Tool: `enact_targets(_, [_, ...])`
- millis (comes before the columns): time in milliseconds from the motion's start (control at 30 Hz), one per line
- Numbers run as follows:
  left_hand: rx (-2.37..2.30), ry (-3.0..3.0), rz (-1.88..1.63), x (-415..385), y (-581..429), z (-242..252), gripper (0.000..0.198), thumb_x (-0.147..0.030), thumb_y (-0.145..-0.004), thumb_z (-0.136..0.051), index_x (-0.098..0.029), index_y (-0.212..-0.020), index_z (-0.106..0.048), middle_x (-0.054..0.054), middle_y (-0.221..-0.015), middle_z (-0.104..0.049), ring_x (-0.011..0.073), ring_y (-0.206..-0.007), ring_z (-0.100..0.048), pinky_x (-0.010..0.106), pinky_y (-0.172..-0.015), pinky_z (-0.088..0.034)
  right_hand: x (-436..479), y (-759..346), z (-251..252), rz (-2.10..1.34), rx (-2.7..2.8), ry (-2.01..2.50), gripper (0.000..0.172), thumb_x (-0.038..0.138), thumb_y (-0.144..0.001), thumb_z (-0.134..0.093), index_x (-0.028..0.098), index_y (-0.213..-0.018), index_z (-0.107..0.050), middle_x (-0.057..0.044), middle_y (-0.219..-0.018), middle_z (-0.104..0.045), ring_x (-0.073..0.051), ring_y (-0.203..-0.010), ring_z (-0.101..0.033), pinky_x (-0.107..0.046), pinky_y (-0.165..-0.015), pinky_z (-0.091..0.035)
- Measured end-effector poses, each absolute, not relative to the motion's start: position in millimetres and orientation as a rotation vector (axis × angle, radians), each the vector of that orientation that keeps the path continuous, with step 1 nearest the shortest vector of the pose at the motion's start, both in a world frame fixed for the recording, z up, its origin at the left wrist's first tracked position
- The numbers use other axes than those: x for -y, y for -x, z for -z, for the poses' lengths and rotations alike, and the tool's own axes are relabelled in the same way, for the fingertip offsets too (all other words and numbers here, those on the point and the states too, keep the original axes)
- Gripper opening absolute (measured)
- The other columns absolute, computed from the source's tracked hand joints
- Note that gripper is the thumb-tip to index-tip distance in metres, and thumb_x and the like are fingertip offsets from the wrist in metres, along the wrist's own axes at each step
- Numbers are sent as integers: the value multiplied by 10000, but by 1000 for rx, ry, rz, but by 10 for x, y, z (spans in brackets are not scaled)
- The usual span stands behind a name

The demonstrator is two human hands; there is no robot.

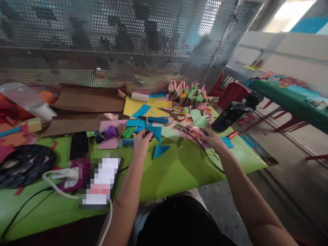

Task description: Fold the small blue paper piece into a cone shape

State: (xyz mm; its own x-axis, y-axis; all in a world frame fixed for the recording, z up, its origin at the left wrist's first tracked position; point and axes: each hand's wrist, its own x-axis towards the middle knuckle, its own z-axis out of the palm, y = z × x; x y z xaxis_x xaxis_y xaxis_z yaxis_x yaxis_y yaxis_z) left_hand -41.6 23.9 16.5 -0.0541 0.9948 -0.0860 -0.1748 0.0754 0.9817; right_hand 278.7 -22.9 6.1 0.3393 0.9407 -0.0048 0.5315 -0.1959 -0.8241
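Note:
My left hand (142, 137) pinches a blue paper piece (156, 132) by its left edge, above the green tabletop (179, 171). Just below it a blue paper triangle (161, 151) lies on the table. To the right, my right hand (212, 139) reaches into a heap of pink scraps (193, 131); its fingertips are partly lost among them, so what they touch is unclear. Pale green paper (170, 133) lies between the hands. Beyond them are scissors with a red and yellow handle (178, 117) and yellow paper (130, 107).
Paper cones (188, 92) stand at the back. A dark bottle (225, 116) is at the right, with a black cable (211, 159) near my right hand. Phones (79, 146), a power strip (77, 176) and a black round tray (28, 164) lie at the left.

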Motion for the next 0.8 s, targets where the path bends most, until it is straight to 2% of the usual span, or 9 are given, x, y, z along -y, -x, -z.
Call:
enact_targets(167, [-1103, -987, -1291, -266, 395, -92, 307, -380, -578, -830, -186, -691, -620, -32, -594, -633, 133, -589, -613, 252, -604, -507, 275, -2574, -318, -801, 1066, 1468, 369, 325, -588, -755, 238, -898, -574, 57, -641, -587, -125, -504, -519, -252, -478, -415])
enact_targets(300, [-1075, -919, -1326, -275, 376, -52, 317, -294, -564, -848, -193, -715, -588, -56, -582, -611, 124, -579, -614, 269, -647, -539, 190, -2354, -474, -1130, 929, 1205, 308, 269, -564, -747, 244, -833, -599, 54, -628, -603, -117, -491, -539, -248, -483, -472])
enact_targets(433, [-1076, -841, -1327, -270, 357, -17, 343, -255, -552, -871, -184, -725, -583, -44, -610, -640, 127, -605, -632, 273, -656, -545, 87, -2200, -575, -1255, 977, 1123, 231, 261, -599, -746, 245, -783, -609, 26, -647, -664, -146, -533, -603, -276, -533, -525])
enact_targets(533, [-1069, -824, -1346, -267, 343, 11, 344, -240, -564, -875, -181, -729, -579, -44, -601, -635, 123, -592, -625, 267, -643, -531, 10, -2131, -604, -1284, 1073, 1084, 188, 350, -669, -750, 233, -787, -662, -21, -693, -709, -167, -555, -617, -292, -520, -505])
enact_targets(667, [-1080, -807, -1336, -264, 335, 22, 325, -228, -596, -857, -187, -699, -551, -58, -551, -594, 117, -537, -602, 255, -602, -507, -40, -2023, -485, -1309, 1171, 1120, 305, 504, -723, -747, 220, -830, -719, -63, -712, -727, -195, -584, -629, -311, -519, -470])
enact_targets(800, [-1099, -834, -1323, -251, 327, 22, 298, -225, -620, -838, -190, -687, -550, -60, -531, -583, 121, -526, -610, 254, -597, -506, 22, -1916, -277, -1318, 1189, 1176, 388, 577, -724, -766, 208, -837, -732, -75, -749, -727, -171, -562, -577, -290, -481, -393])
